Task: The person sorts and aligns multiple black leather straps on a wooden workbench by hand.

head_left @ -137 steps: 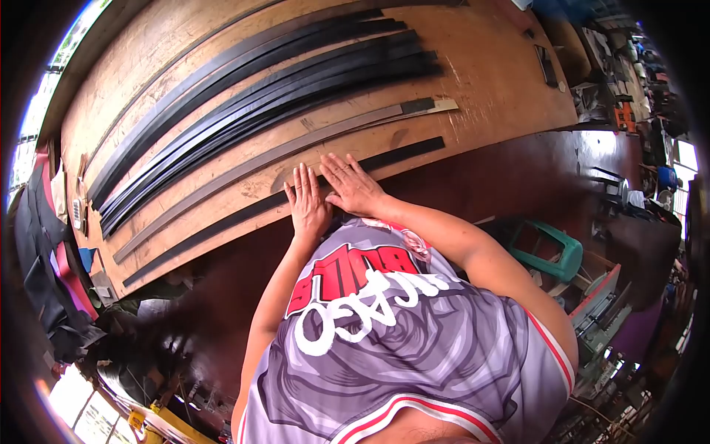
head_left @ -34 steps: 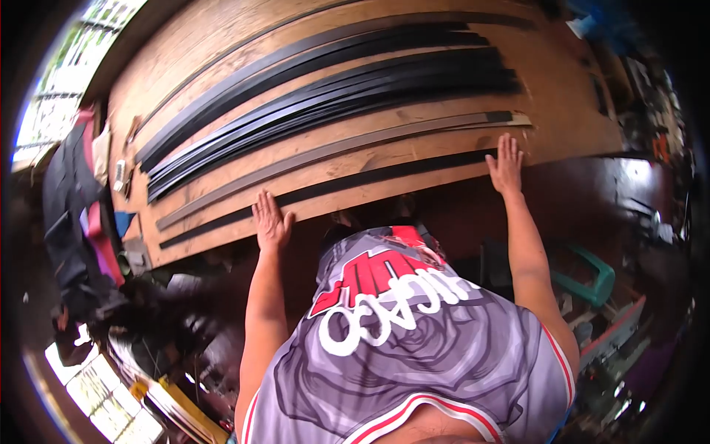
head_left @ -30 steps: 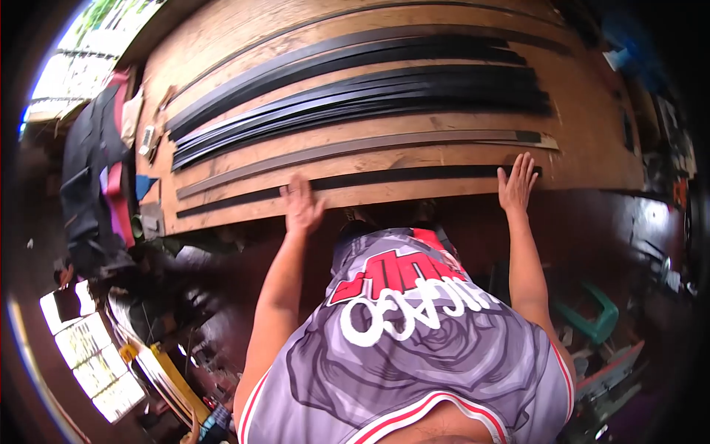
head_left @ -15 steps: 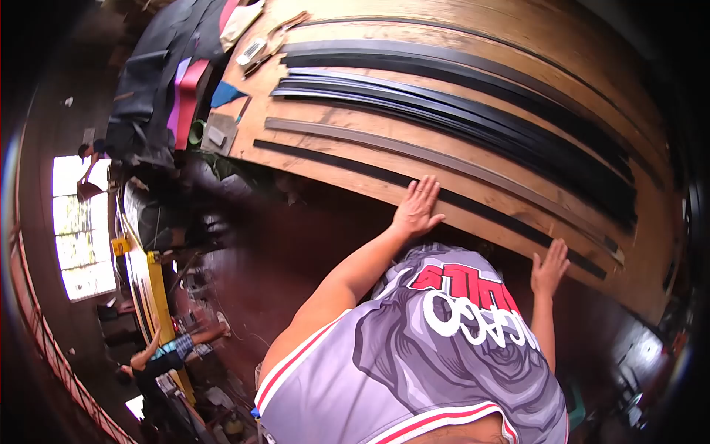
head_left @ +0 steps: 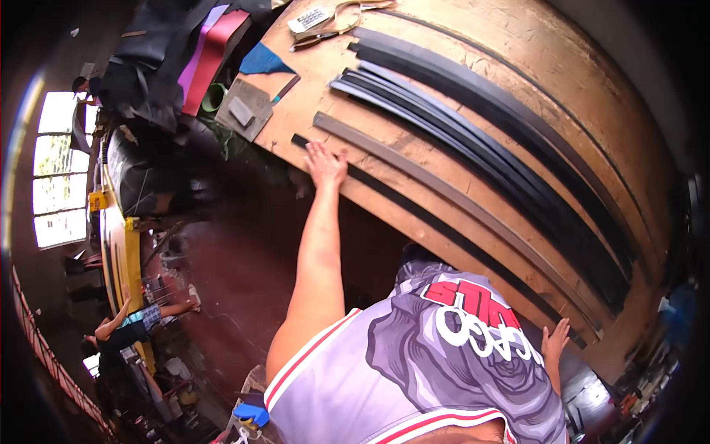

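Note:
My left hand lies with its fingers spread on a thin black strip, close to the strip's upper left end. At the other end of the strip, my right hand rests by the table's edge with its fingers apart. A brown strip runs alongside on the wooden table. Beyond it lie a bundle of long black strips and a wider black strip.
A stone block on a grey board, a blue scrap, a calculator and a strap lie at the table's left end. Black and red sheets hang beside it. Two people are farther left.
My left hand has slid along the black strip toward its left end. My right hand has stayed near the right end, and the camera view has turned.

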The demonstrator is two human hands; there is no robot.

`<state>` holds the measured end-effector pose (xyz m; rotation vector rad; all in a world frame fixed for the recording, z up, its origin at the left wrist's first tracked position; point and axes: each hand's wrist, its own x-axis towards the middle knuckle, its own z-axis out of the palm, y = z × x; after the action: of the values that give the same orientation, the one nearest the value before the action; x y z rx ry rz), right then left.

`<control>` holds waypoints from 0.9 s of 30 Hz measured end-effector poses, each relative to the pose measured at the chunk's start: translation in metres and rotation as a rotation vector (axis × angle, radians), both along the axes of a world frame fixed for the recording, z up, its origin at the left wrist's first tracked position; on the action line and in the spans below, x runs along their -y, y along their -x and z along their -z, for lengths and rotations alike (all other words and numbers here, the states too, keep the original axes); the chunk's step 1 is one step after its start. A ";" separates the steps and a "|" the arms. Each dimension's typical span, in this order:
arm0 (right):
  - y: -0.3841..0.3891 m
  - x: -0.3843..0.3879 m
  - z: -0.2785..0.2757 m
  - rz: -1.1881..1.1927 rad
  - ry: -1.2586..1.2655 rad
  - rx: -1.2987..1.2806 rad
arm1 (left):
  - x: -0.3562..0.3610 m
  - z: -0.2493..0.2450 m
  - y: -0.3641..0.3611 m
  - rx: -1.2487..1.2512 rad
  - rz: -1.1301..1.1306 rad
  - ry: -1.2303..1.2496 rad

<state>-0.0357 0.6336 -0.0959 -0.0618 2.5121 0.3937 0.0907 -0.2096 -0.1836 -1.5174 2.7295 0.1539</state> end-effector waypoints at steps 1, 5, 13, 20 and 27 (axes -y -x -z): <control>0.004 0.006 -0.007 0.013 -0.017 0.034 | 0.021 -0.002 0.003 -0.003 -0.061 -0.006; 0.011 0.022 -0.022 0.073 -0.044 0.125 | 0.074 -0.010 0.012 -0.006 -0.213 -0.049; 0.007 0.012 -0.016 0.119 0.071 0.082 | 0.079 -0.020 0.018 0.092 -0.225 -0.106; 0.008 0.011 -0.014 0.042 0.089 -0.039 | 0.022 -0.039 0.033 0.074 -0.109 0.017; 0.004 -0.032 0.010 -0.163 0.357 -0.329 | -0.163 -0.045 -0.005 -0.041 0.885 -0.082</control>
<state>-0.0400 0.6657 -0.1060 -0.3701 2.8867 0.0113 0.0959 -0.0469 -0.1386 -0.1949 3.0645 0.2642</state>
